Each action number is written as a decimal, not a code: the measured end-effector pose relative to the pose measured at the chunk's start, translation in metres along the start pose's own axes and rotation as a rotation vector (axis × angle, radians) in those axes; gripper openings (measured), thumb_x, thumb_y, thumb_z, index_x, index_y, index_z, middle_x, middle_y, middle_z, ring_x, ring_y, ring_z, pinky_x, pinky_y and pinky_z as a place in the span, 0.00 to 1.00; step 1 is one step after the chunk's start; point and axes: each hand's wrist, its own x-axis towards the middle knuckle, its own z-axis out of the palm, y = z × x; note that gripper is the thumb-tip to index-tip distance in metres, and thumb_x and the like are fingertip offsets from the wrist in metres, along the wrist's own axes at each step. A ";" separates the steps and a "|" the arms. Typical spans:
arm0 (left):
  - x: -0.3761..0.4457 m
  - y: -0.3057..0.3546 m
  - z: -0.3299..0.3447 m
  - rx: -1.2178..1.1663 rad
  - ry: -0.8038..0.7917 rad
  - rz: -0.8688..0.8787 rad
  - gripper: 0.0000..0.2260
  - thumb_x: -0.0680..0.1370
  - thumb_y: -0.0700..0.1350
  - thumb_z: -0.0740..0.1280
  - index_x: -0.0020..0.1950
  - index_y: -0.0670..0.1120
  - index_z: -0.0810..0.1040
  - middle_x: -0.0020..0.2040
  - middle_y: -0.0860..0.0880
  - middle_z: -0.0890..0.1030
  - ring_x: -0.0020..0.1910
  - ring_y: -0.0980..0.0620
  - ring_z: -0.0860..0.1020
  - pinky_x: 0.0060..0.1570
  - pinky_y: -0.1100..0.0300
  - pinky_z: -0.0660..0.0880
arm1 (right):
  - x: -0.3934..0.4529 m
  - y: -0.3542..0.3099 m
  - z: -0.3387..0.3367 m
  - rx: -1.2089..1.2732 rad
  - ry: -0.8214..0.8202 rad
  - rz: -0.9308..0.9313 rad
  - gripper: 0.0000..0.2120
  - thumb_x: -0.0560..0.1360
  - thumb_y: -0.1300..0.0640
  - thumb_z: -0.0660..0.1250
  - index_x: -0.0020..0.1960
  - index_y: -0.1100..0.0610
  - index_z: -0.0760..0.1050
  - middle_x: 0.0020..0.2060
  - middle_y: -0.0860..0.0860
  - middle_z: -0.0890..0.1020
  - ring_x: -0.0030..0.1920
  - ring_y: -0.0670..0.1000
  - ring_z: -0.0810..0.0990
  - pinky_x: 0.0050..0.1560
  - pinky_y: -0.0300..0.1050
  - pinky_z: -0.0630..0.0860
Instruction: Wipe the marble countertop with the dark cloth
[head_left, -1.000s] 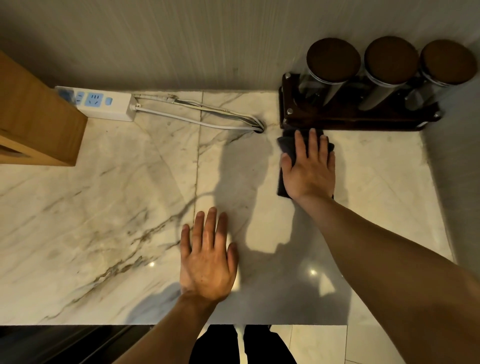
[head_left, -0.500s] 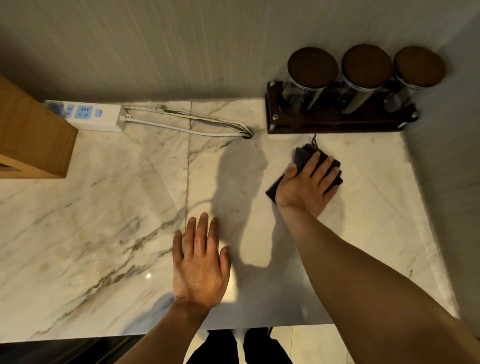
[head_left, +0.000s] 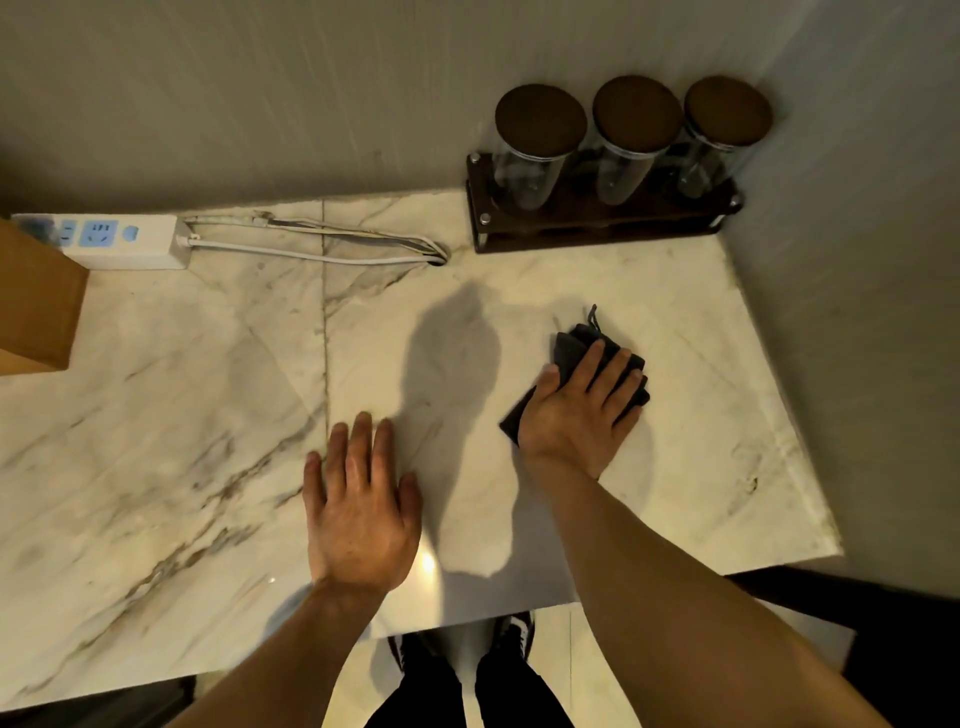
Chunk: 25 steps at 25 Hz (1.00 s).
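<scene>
Two hands flat on the marble

The dark cloth (head_left: 571, 347) lies folded toward the bench's (head_left: 208, 415) far right corner, long axis slanting near-left to far-right. The right hand (head_left: 582, 410) presses it, fingers spread. The left hand (head_left: 361, 512) rests open, empty, near the front edge.

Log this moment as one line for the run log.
phase: wiping | right hand: flat, pressing dark cloth on marble countertop | left hand: flat on marble, empty | cloth: clear of jar rack
</scene>
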 end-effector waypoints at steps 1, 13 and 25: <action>-0.001 0.000 0.000 -0.013 0.002 0.002 0.28 0.79 0.55 0.49 0.76 0.44 0.61 0.76 0.43 0.62 0.76 0.42 0.56 0.73 0.41 0.51 | -0.005 0.004 0.000 -0.002 -0.002 0.009 0.30 0.81 0.43 0.43 0.78 0.53 0.39 0.78 0.54 0.42 0.77 0.55 0.39 0.75 0.56 0.39; -0.001 -0.002 0.004 -0.036 0.039 0.010 0.30 0.77 0.57 0.43 0.77 0.46 0.56 0.78 0.44 0.56 0.77 0.43 0.50 0.74 0.44 0.43 | -0.059 0.055 0.001 0.018 0.016 0.010 0.29 0.81 0.43 0.43 0.78 0.53 0.41 0.78 0.54 0.44 0.77 0.56 0.40 0.75 0.56 0.40; -0.010 0.013 -0.011 -0.114 0.055 0.079 0.25 0.78 0.54 0.52 0.74 0.45 0.60 0.76 0.42 0.59 0.75 0.40 0.53 0.73 0.42 0.48 | -0.076 0.115 -0.004 -0.063 0.034 -0.293 0.30 0.80 0.42 0.46 0.78 0.53 0.47 0.78 0.55 0.51 0.77 0.57 0.46 0.75 0.57 0.45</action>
